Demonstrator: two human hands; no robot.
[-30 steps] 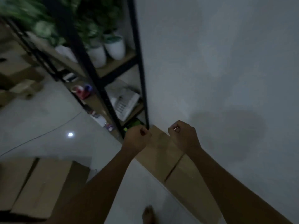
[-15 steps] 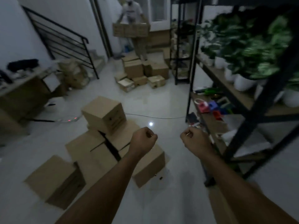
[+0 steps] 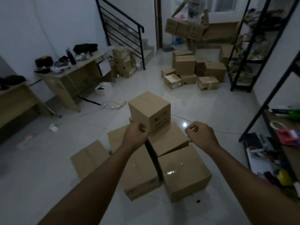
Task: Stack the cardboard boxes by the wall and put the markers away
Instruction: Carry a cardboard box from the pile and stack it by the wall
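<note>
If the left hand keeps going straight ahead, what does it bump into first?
Probably the tall box on top of the pile. The left hand, fingers curled, sits right at its near bottom corner in the picture. Depth is unclear, so it may not be quite touching.

Box cluster (image 3: 183, 172) on the floor (image 3: 48, 184) dead ahead, one upright box (image 3: 150, 111) on top at its far side. Desk (image 3: 71, 75) to the left against the wall, staircase railing (image 3: 120, 25) behind it. Second box pile (image 3: 194, 72) farther back. Shelving rack (image 3: 266, 111) on the right.
</note>
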